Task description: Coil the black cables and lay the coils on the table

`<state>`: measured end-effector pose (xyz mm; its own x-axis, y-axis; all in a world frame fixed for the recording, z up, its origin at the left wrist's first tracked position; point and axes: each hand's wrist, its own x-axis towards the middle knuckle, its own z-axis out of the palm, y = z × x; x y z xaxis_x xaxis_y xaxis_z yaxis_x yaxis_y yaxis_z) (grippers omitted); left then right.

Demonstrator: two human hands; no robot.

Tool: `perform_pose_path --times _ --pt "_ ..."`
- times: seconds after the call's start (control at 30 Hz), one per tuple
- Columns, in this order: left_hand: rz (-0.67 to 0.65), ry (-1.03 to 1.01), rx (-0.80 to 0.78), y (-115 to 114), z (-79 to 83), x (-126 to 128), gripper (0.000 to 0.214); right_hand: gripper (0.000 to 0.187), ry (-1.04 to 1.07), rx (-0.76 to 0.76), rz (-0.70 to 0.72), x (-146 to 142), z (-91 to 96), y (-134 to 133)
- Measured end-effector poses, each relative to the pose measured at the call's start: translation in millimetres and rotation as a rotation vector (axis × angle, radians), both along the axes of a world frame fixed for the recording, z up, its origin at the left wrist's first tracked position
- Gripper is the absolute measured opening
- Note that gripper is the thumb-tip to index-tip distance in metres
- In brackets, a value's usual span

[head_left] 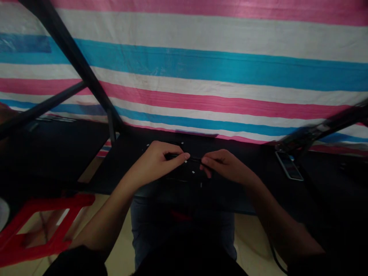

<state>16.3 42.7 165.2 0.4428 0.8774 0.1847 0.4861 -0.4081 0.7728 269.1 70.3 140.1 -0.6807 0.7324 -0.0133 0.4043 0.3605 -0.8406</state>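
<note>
My left hand [162,161] is closed, thumb and fingers pinching a thin black cable [195,158] above the dark table [129,153]. At the cable's other end of the visible stretch, my right hand [217,163] pinches it between thumb and forefinger. The short length between the hands runs nearly straight. Small white pieces [193,172] show just below the hands; whether they are tags on black cable or loose bits, I cannot make out. Dark cable against the dark tabletop hides most of its course.
A phone [289,165] lies on the table to the right, near a black metal support [313,134]. Striped sheeting [201,61] hangs behind. Black bars [86,76] cross at the left. A red plastic stool [54,226] stands at the lower left.
</note>
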Motion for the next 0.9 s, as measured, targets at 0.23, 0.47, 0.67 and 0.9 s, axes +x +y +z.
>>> perform_pose_path --times 0.23,0.47,0.67,0.9 --pt "-0.282 0.442 -0.06 -14.7 5.8 27.8 0.034 0.04 -0.33 0.023 0.042 17.8 -6.7 -39.3" --pt "-0.464 0.31 -0.381 -44.4 3.1 18.3 0.027 0.042 -0.189 -0.078 -0.014 43.7 -11.1 -97.0" --pt "-0.486 0.29 -0.644 -84.3 -52.6 16.8 0.03 0.041 -0.274 -0.222 -0.096 80.3 -34.4 -136.0" --pt "-0.327 0.442 -0.824 -147.5 -106.9 35.0 0.031 0.038 -0.555 -0.497 -0.048 88.0 -123.1 -173.3"
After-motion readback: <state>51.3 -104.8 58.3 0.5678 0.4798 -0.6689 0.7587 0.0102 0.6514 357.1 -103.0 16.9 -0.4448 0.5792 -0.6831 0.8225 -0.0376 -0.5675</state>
